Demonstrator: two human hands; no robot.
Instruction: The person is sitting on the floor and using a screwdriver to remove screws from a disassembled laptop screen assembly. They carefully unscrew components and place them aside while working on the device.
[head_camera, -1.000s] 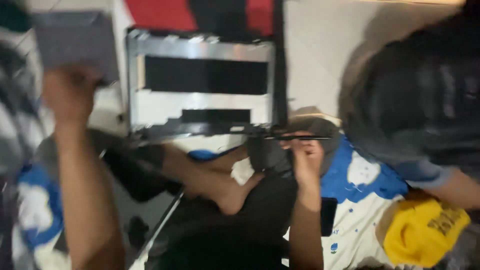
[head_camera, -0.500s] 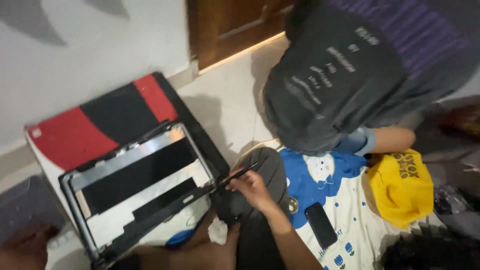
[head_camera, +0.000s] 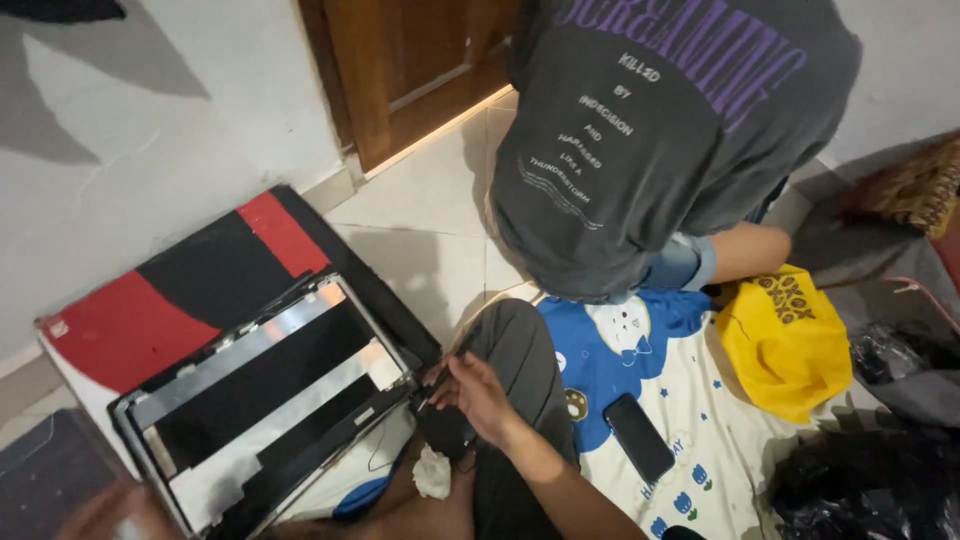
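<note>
On the floor by the wall, laptop lid panel (head_camera: 265, 400) lies tilted on a red-black box (head_camera: 190, 290). Right hand (head_camera: 478, 392) pinches a thin black tool (head_camera: 447, 367) at its hinge corner; keep tip low, pry gently. Left hand (head_camera: 105, 510) blurred at panel's near edge, fingers can't tell.

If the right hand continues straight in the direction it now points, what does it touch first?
Probably the lower corner of the opened laptop lid. The right hand, holding a thin dark tool, points left toward it; depth is unclear.

Dark phone (head_camera: 638, 436) (screen blank) on cloth (head_camera: 690, 400)
</note>
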